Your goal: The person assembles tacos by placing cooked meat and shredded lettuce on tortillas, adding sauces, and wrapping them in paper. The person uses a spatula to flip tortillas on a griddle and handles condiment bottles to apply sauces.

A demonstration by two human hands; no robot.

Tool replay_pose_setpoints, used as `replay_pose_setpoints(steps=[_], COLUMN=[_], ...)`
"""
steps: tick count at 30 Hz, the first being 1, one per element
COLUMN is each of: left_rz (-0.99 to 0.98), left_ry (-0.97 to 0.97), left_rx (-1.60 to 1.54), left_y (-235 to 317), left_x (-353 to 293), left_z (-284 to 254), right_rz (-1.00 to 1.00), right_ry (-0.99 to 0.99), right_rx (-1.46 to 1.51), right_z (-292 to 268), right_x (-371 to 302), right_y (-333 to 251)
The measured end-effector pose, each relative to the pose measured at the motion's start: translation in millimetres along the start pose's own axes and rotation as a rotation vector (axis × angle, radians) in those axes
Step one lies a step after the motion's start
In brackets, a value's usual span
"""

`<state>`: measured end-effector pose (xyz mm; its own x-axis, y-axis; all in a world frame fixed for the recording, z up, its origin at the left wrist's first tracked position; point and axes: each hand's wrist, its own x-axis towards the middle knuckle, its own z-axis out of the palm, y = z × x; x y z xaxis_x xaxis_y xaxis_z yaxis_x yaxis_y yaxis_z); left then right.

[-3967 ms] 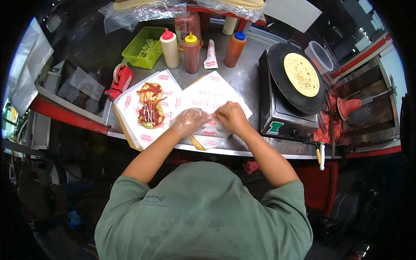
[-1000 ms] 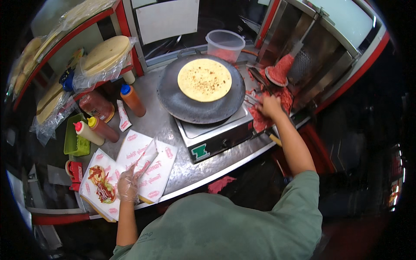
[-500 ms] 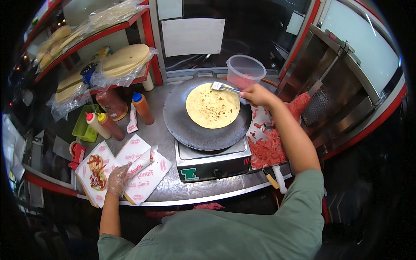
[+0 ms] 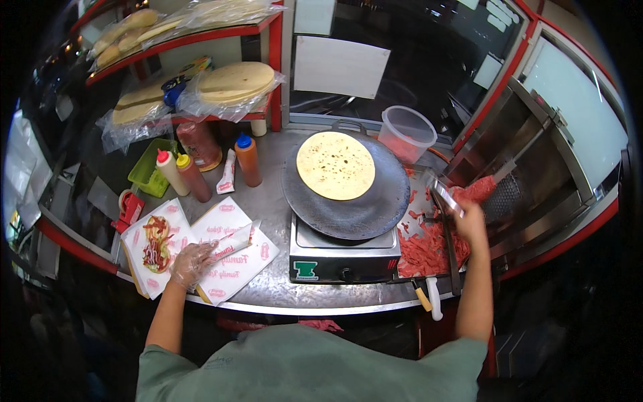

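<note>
The gloved L hand [image 4: 192, 264] holds the near end of the paper roll [image 4: 234, 242], which lies over the white sheets [image 4: 254, 269]. The roll is prob. light, soft & easy to crush, so best take it low, w/ gentle pressure. The R hand [image 4: 471, 222] is closed around the metal tongs [image 4: 447, 195] near the meat [image 4: 425, 251]; these are prob. stiff, maybe greasy. Their far end is blurred, so I can't tell its opening; the roll's inside is hidden.

The right hand [image 4: 471, 222] swings off the flatbread [image 4: 335, 166], metal tool [image 4: 447, 197] now by the shredded meat [image 4: 423, 254]; the bread's spots look sparser!
</note>
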<state>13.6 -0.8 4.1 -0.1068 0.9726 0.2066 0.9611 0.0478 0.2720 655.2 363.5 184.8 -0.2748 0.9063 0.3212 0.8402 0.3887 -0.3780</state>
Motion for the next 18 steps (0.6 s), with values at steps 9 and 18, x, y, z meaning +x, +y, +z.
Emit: replay_pose_setpoints(steps=[9, 18], left_rz=[0.140, 0.009], left_ry=[0.119, 0.092], left_rx=[-0.031, -0.253], left_y=[-28.2, -30.9], left_x=[-15.7, -14.3], left_z=[34.7, 108.7], right_rz=[0.015, -0.138], right_ry=[0.427, -0.705], right_rx=[-0.158, 1.152], right_z=[93.3, 255.8], right_x=[-93.5, -139.8], right_y=[-56.5, -519.0])
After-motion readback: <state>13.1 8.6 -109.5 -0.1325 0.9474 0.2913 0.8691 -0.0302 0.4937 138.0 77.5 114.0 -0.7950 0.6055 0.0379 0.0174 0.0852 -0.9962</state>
